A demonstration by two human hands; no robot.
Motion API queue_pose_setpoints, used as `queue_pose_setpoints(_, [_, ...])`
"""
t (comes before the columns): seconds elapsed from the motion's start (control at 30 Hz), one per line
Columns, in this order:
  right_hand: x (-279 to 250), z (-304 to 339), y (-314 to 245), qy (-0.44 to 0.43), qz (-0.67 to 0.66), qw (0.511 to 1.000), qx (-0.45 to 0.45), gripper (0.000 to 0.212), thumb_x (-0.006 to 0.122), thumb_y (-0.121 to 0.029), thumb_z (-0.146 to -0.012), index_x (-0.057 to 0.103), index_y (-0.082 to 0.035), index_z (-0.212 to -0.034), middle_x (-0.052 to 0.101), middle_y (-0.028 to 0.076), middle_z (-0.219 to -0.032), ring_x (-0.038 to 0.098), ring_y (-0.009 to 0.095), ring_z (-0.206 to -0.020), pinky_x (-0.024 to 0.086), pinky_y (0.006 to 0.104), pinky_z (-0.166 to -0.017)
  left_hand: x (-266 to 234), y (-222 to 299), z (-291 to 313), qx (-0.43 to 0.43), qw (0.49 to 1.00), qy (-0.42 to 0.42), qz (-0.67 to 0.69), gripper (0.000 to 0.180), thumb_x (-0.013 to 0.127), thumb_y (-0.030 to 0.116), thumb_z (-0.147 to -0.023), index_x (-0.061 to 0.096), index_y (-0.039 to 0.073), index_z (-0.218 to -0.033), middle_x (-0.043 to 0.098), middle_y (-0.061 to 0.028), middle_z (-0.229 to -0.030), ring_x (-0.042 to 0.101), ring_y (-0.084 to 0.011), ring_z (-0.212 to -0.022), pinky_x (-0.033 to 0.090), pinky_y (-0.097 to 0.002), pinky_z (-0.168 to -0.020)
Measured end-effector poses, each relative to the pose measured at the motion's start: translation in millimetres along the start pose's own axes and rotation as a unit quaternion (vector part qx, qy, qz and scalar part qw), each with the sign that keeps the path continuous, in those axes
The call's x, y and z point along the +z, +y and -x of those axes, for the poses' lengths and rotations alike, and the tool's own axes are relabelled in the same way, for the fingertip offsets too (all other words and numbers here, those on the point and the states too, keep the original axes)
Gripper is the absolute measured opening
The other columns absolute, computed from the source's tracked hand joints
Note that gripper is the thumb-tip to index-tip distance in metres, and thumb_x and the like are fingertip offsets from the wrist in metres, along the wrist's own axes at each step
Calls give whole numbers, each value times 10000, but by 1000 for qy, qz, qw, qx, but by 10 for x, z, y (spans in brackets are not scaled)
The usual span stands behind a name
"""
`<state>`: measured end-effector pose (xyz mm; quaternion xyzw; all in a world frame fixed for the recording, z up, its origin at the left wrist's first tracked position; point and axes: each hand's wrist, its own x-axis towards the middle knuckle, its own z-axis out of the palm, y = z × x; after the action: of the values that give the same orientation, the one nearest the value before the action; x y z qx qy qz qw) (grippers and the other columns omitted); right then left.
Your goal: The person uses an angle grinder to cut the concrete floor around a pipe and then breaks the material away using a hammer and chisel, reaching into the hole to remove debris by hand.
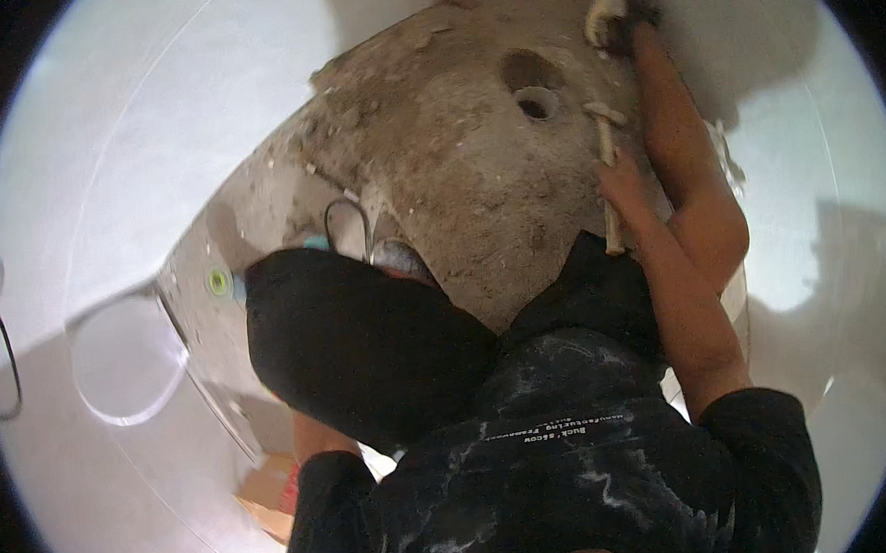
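My right hand [623,183] is wrapped round the pale handle of a hammer [606,140]. The hammer's head points away from me, and the butt of its handle lies near my right thigh. Just left of the hammer head, a round pipe opening [535,103] sits in the rough, dusty floor [489,194]. My left forearm [321,439] goes down beside my left thigh, and the hand itself is hidden.
My right foot, in a light and dark shoe [608,17], stands far forward. A thin black loop [348,221] rises by my left shoe [402,261]. A green-and-white ring-shaped roll [220,282] lies farther left. Near the lower left is a cardboard box [266,491]. Pale walls [144,122] border the floor.
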<state>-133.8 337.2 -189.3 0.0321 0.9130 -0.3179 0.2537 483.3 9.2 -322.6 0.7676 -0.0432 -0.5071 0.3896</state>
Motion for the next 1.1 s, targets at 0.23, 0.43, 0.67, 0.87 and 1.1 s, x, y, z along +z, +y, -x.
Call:
queue_pose_setpoints(0.23, [-268, -17, 27, -12, -73, 990, -119, 461, 553, -194, -938, 469, 15, -1340, 596, 93, -807, 584, 173, -613, 489, 335, -529, -59, 395, 274, 163, 985, 45, -42, 361, 528, 349, -939, 594, 34, -1102, 647, -152, -981, 645, -266, -833, 523, -362, -713])
queue_pose_setpoints(0.43, [-152, 129, -110, -67, -104, 990, -65, 413, 475, -253, -1008, 480, 15, -1323, 538, 63, -723, 534, 159, -538, 466, 324, -462, 330, 1216, 1092, 400, 913, 21, -73, 336, 534, 258, -947, 590, -18, -1131, 661, -160, -1004, 667, -285, -850, 548, -375, -767])
queue_pose_setpoints(0.67, [-40, -197, 188, -61, -49, 978, -193, 462, 515, -379, -981, 579, 50, -1139, 648, 248, -873, 645, 409, -812, 492, 489, -731, 1297, 2244, 3066, 565, 787, -230, -86, 312, 524, 146, -973, 549, -44, -1220, 643, -197, -1098, 653, -325, -970, 537, -442, -878])
queue_pose_setpoints(0.87, [-198, -272, -107, -40, 53, 968, -244, 443, 532, -369, -973, 581, 49, -1109, 648, 244, -829, 656, 393, -760, 504, 468, -685, 1932, 2136, 4466, 610, 641, -404, -232, 469, 453, 220, -1021, 403, -55, -1398, 486, -225, -1365, 525, -338, -1239, 408, -571, -1091])
queue_pose_setpoints(1.1, [-193, -288, 22, 44, 43, 953, -295, 407, 596, -332, -939, 583, 50, -1080, 643, 221, -783, 653, 350, -745, 502, 442, -674, 3131, 854, 4981, 394, 557, -624, -382, 267, 659, 264, -913, 610, 8, -969, 628, -82, -925, 640, -192, -843, 517, -320, -816])
